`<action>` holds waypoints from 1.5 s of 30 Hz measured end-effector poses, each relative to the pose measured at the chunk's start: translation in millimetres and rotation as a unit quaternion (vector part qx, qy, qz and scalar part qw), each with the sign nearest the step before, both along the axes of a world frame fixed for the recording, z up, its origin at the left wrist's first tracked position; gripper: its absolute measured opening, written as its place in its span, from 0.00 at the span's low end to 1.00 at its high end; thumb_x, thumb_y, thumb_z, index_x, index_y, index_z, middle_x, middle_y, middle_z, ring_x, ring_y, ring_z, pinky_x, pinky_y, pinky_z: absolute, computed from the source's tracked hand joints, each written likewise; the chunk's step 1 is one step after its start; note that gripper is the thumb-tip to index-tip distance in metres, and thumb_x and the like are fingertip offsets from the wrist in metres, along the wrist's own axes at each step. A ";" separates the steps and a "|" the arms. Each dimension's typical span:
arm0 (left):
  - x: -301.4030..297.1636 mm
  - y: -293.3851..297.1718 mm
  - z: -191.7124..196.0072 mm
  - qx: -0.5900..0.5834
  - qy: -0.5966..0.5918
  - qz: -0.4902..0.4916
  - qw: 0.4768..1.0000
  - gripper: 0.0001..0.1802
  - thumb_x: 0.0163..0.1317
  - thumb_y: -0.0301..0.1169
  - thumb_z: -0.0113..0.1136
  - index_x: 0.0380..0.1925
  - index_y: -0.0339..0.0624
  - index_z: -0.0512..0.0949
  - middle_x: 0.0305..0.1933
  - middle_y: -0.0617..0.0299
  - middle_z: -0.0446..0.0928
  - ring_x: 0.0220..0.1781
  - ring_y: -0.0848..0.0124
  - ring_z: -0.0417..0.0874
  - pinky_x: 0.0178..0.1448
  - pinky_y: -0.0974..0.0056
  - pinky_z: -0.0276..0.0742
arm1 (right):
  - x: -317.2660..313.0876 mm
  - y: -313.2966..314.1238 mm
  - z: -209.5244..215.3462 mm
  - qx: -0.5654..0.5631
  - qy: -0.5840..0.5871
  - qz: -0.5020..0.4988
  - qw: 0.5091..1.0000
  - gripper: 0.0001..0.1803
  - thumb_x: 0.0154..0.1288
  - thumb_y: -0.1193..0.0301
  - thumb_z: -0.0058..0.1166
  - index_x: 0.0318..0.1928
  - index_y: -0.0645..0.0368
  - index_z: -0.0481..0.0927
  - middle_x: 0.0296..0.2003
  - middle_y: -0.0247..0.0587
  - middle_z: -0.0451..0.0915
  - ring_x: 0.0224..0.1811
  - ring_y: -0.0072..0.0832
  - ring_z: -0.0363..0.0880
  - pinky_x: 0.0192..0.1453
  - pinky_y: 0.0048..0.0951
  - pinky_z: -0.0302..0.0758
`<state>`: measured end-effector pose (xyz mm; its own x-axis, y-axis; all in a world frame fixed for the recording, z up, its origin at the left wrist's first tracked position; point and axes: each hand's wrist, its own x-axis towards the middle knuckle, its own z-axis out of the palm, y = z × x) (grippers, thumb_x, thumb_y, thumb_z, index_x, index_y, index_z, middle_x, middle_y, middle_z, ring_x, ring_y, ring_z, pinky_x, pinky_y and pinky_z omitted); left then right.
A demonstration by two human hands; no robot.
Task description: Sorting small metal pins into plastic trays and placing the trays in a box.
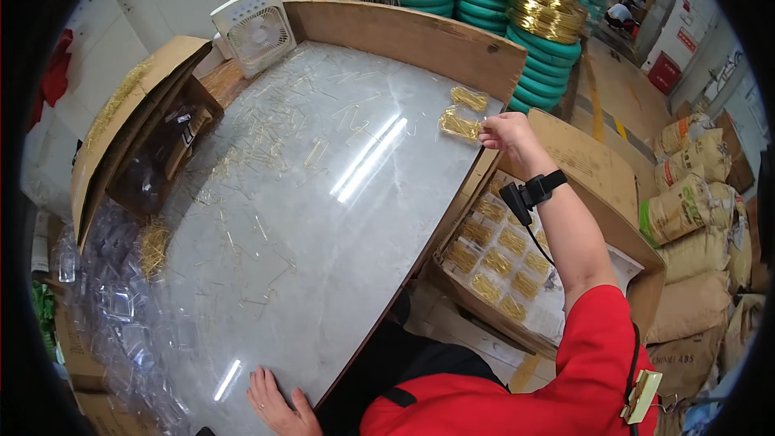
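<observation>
At the far right of the grey tabletop (379, 218), my right hand (507, 132) is closed, its fingertips pinching the right end of a small clear pack of gold wire pieces (459, 125). Just beyond it lies a similar pack (468, 98). My left hand (278, 405) rests open near the table's near edge, thumb and fingers apart, holding nothing. Many loose gold wire pieces (258, 133) are scattered over the far and left parts of the table.
Clear plastic boxes (133, 315) pile up at the left, beside a gold wire heap (153, 249). A white fan (254, 28) stands at the back. Right of the table, an open carton (646, 295) holds rows of filled packs (496, 262). Coiled wire (549, 8) and sacks (690, 210) stand beyond.
</observation>
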<state>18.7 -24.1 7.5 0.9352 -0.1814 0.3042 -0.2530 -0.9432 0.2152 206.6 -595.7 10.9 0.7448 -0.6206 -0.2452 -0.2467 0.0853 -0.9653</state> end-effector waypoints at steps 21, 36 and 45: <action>1.9 -7.6 5.3 0.008 0.016 0.000 1.000 0.28 0.75 0.44 0.51 0.64 0.32 0.73 0.69 0.38 0.70 0.71 0.42 0.68 0.76 0.43 0.60 | -285.2 -114.4 -115.8 0.029 0.249 -0.142 0.958 0.06 0.65 0.74 0.59 0.32 0.65 0.83 0.25 0.41 0.84 0.20 0.22 0.81 0.19 0.21 0.73; 3.7 -11.8 6.9 0.020 -0.011 -0.001 1.000 0.28 0.75 0.45 0.51 0.63 0.31 0.75 0.66 0.37 0.73 0.69 0.41 0.71 0.74 0.44 0.63 | -261.5 -131.2 -180.2 0.018 0.167 -0.249 0.954 0.06 0.67 0.75 0.53 0.34 0.65 0.79 0.26 0.40 0.82 0.20 0.23 0.80 0.21 0.24 0.77; 4.1 -12.7 8.1 0.020 -0.011 -0.009 1.000 0.29 0.75 0.45 0.51 0.63 0.31 0.74 0.66 0.37 0.73 0.68 0.41 0.71 0.73 0.44 0.64 | -256.5 -132.9 -196.5 -0.048 0.141 -0.285 0.947 0.10 0.67 0.73 0.53 0.38 0.69 0.82 0.28 0.44 0.84 0.22 0.26 0.82 0.26 0.26 0.82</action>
